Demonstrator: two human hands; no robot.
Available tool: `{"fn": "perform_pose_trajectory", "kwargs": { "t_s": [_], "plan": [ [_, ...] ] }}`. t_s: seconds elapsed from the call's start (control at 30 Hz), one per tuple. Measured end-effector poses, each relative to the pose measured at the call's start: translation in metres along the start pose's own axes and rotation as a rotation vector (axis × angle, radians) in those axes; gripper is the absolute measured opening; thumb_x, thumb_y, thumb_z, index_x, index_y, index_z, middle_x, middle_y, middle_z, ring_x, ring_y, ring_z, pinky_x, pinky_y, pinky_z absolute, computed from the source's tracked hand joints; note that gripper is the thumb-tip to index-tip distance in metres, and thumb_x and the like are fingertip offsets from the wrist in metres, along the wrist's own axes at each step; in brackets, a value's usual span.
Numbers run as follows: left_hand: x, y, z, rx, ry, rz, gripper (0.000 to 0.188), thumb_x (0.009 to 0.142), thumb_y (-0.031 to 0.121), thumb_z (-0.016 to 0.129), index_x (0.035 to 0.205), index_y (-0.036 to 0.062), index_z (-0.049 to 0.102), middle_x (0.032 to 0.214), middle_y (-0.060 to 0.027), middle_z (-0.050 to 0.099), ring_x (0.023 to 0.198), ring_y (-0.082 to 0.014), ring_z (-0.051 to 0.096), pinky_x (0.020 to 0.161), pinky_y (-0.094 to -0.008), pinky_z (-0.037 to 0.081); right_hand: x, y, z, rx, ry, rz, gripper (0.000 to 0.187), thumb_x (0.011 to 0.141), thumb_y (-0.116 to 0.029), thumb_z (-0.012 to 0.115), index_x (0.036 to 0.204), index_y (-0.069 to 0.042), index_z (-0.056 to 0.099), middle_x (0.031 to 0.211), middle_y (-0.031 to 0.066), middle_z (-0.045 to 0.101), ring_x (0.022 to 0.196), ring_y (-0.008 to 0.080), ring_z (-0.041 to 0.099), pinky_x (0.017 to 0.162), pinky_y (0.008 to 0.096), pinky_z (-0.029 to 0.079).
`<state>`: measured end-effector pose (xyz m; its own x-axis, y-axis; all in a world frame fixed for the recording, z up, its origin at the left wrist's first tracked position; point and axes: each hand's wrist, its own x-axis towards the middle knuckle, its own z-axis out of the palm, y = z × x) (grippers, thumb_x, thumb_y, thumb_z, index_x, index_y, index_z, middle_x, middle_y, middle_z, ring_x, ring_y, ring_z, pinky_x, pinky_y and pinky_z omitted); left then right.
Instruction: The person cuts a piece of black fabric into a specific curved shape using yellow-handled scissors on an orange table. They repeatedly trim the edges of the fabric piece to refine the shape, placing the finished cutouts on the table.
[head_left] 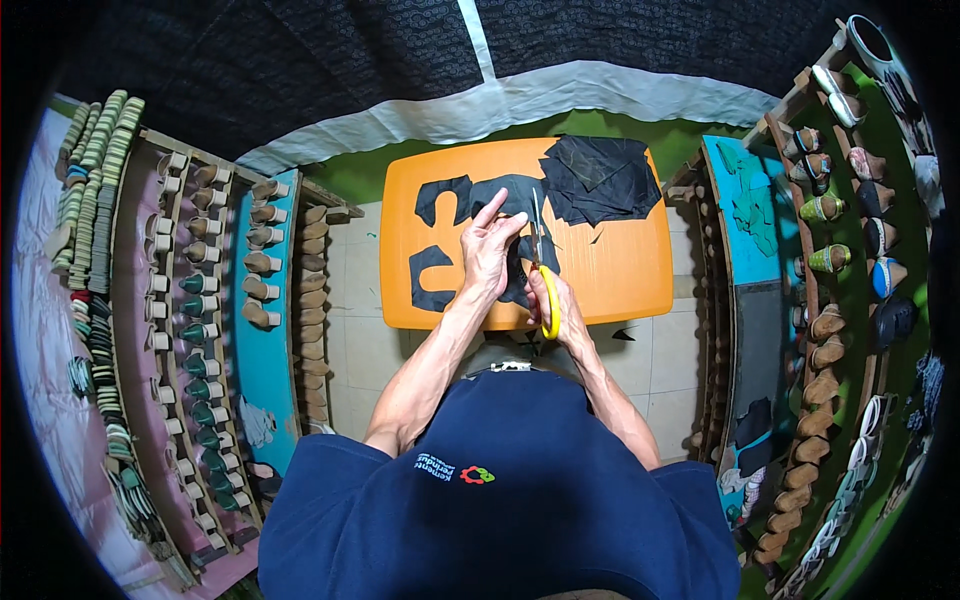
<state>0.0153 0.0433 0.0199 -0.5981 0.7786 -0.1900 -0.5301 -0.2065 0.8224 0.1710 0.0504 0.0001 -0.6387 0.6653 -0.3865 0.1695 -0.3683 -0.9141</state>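
Two bare hands were held over an orange tabletop [620, 270]. The scissors [546, 280] were gripped in the right hand [566, 308], its fingers closed around the yellow handles and the blades pointed toward the far edge. The left hand [486, 258] was held half open just beside the blades, index finger stretched out and thumb turned toward the scissors; whether the black piece [520, 192] was pinched in it could not be told. That piece, partly hidden by the hands, was seen between the middle of the tabletop and its far edge. Two curved cutouts [432, 255] were laid near the left edge, one toward each corner. A pile of black sheets [600, 185] was heaped at the far right corner. A dark scrap [623, 335] was seen on the floor [670, 360], off the near edge. Shoe lasts [206, 388] were lined up on racks at both sides.
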Motion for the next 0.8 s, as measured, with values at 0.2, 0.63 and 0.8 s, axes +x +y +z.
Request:
{"fn": "perform_pose_trajectory", "kwargs": {
  "t_s": [0.2,0.63,0.8],
  "plan": [
    [0.008,0.001,-0.008,0.013,-0.049,-0.014,0.063,0.085,-0.004,0.073,0.143,-0.0046,0.048,0.093,-0.0058,0.069,0.085,-0.0114,0.068,0.088,-0.0247,0.056,-0.005,-0.01,-0.003,0.001,0.014,0.0,0.059,0.09,-0.066,0.061,0.085,-0.008,0.055,0.056,-0.0037,0.045,0.046,0.0073,0.047,0.043,0.0259,0.044],
    [0.016,0.019,-0.018,0.068,-0.156,-0.046,0.059,0.085,-0.004,0.071,0.141,-0.0033,0.051,0.085,-0.005,0.071,0.081,-0.0119,0.071,0.08,-0.0234,0.058,-0.009,-0.021,-0.019,-0.02,-0.031,0.032,0.053,0.09,-0.061,0.066,0.078,-0.01,0.055,0.052,-0.0034,0.046,0.039,0.0069,0.046,0.037,0.024,0.039],
    [0.018,0.023,-0.022,0.069,-0.187,-0.056,0.057,0.085,-0.005,0.07,0.14,-0.0025,0.053,0.088,-0.0059,0.071,0.082,-0.0124,0.071,0.082,-0.0239,0.058,-0.013,-0.028,-0.021,-0.056,-0.02,0.031,0.051,0.09,-0.058,0.068,0.075,-0.01,0.056,0.051,-0.003,0.046,0.038,0.0071,0.047,0.037,0.0238,0.038]
  ]
}}
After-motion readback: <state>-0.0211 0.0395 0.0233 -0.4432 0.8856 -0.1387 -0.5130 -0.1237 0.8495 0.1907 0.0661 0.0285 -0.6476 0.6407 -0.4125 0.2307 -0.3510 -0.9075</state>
